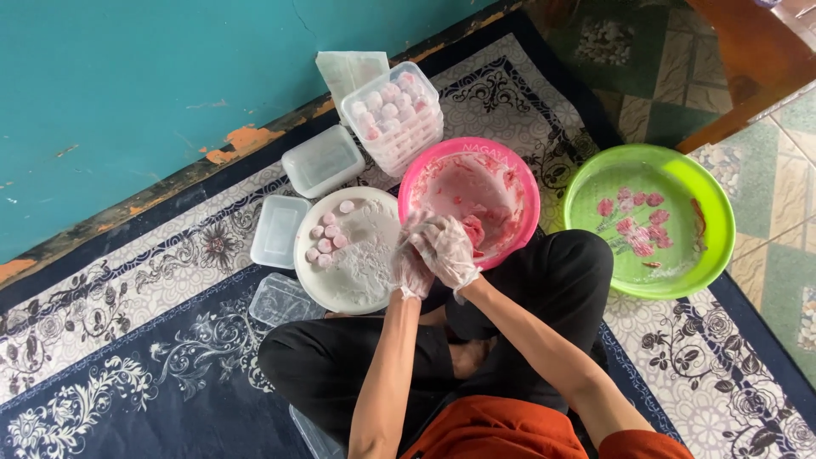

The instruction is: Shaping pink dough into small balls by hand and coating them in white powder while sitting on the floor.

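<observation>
Sitting cross-legged, the person held both gloved hands together between the white plate (pixel 353 293) and pink bowl (pixel 510 174). The left hand (pixel 412 270) and right hand (pixel 446 248) were cupped closed around a pink lump, mostly hidden, with more dough (pixel 473 229) just right of them.

A person sits cross-legged on a patterned rug (pixel 127 357). The gloved left hand (pixel 411 270) and gloved right hand (pixel 449 249) press together between a floured white plate (pixel 357 285) of pink balls (pixel 327 238) and a pink bowl (pixel 523 191) of dough. A green basin (pixel 714 212) lies to the right, and clear tubs (pixel 395 119) stand by the teal wall (pixel 144 76).
</observation>
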